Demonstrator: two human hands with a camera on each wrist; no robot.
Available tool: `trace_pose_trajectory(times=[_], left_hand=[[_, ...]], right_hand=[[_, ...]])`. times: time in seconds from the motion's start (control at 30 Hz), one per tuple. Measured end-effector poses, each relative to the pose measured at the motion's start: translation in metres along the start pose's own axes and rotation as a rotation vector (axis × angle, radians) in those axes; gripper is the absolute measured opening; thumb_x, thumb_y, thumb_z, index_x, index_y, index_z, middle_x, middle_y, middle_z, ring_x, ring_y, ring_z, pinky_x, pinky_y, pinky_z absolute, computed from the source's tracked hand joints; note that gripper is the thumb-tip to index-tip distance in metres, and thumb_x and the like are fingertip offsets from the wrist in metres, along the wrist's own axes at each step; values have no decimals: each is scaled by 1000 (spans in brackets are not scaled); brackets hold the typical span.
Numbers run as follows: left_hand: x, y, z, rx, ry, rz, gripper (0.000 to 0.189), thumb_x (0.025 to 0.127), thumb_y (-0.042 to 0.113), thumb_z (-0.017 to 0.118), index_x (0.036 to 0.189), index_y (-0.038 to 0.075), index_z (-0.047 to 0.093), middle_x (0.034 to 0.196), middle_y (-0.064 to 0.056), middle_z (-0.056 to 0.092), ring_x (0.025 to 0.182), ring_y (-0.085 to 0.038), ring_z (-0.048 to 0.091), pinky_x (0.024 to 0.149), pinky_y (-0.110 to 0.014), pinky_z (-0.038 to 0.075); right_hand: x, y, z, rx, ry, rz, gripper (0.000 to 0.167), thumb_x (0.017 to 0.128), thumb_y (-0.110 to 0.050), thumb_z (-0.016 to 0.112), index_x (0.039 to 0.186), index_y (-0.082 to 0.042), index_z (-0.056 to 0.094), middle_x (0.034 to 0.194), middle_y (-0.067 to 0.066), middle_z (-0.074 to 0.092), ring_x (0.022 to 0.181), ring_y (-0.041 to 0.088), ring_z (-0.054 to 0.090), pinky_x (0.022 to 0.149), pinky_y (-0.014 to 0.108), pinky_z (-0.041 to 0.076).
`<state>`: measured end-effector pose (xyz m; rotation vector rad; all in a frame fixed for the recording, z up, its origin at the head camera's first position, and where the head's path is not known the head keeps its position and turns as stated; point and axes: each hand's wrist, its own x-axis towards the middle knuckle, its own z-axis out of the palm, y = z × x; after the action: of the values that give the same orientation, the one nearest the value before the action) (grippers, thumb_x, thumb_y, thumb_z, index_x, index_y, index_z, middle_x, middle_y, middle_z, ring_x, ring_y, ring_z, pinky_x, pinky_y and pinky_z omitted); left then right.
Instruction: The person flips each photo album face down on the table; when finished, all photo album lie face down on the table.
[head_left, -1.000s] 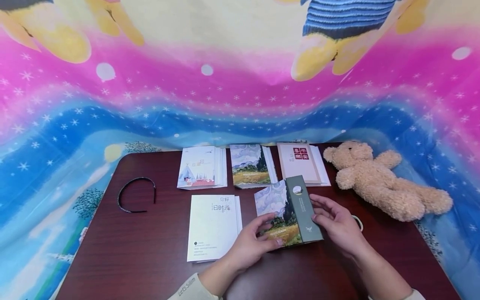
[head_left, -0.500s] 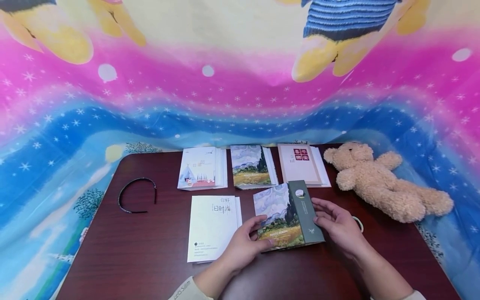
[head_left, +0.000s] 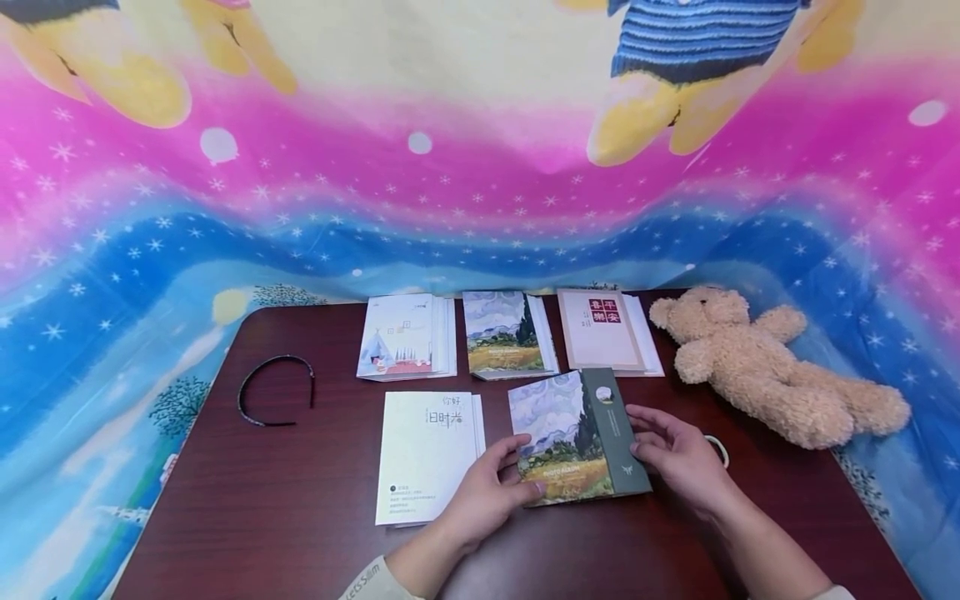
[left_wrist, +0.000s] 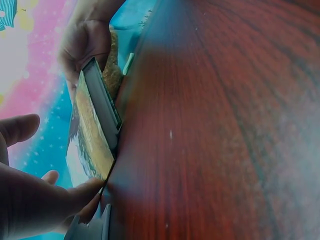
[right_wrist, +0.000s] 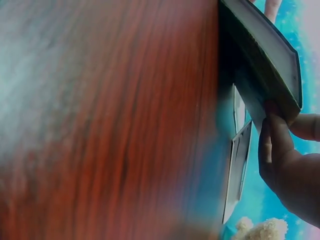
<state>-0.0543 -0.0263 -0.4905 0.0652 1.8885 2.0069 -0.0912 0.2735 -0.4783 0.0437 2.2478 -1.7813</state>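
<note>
A photo album with a painted landscape cover and a dark green spine is held between both hands. My left hand pinches its lower left edge, thumb on the cover. On the other side, my right hand grips the spine edge, with thumb and fingers on opposite faces in the right wrist view. The spine side is raised above the table, while the left edge sits low, near the wood in the left wrist view. Close to the left hand lies a white album with dark lettering.
Along the back stand a white album with a tent picture, another landscape album and a pale pink album with red lettering. A teddy bear lies at right, a black headband at left. A pale ring shows behind the right hand.
The held album's spine side has come down and toward the person, so its cover faces up more. Both hands keep hold; the left fingers have drawn back slightly along the edge.
</note>
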Motion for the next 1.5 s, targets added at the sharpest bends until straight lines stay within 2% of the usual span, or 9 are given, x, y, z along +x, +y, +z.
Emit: trace_pose_trajectory(times=[0.2, 0.47, 0.8, 1.17, 1.37, 1.5], left_hand=[[-1, 1, 0, 38, 5, -1, 69, 84, 11, 81, 147, 4, 54, 150, -26, 50, 137, -41, 48, 111, -57, 43], [-2, 2, 0, 42, -6, -5, 69, 84, 13, 81, 147, 5, 54, 152, -26, 47, 141, -43, 43, 111, -58, 42], [-1, 3, 1, 33, -4, -8, 68, 84, 12, 81, 147, 6, 55, 148, -23, 51, 137, -41, 48, 110, -56, 44], [1, 5, -2, 70, -14, -17, 69, 84, 13, 81, 148, 9, 55, 149, -23, 51, 138, -42, 47, 109, -55, 45], [1, 6, -3, 61, -10, -13, 68, 84, 16, 81, 148, 9, 55, 149, -21, 51, 138, -40, 47, 110, -55, 45], [1, 7, -4, 53, -12, -12, 69, 85, 15, 81, 148, 9, 55, 149, -19, 52, 139, -39, 46, 110, -53, 45]], right_hand=[[0, 3, -1, -44, -9, 42, 61, 97, 2, 64, 153, 7, 41, 145, 31, 51, 104, 15, 68, 79, 33, 61], [2, 9, -5, -123, -31, 27, 61, 93, 3, 68, 150, 9, 45, 132, 29, 58, 98, 17, 69, 78, 29, 60], [8, 15, -7, -336, -63, 46, 72, 91, -19, 80, 149, 8, 47, 128, 20, 63, 96, 19, 67, 77, 24, 54], [8, 13, -6, -489, -64, -51, 71, 88, -19, 83, 143, 13, 51, 121, 19, 67, 90, 17, 64, 73, 25, 51], [9, 13, -4, -596, -49, -100, 67, 88, -23, 84, 140, 11, 57, 117, 13, 67, 87, 13, 63, 71, 26, 51], [9, 13, -3, -627, -47, -112, 65, 89, -24, 84, 139, 9, 59, 117, 12, 67, 86, 11, 62, 72, 26, 51]])
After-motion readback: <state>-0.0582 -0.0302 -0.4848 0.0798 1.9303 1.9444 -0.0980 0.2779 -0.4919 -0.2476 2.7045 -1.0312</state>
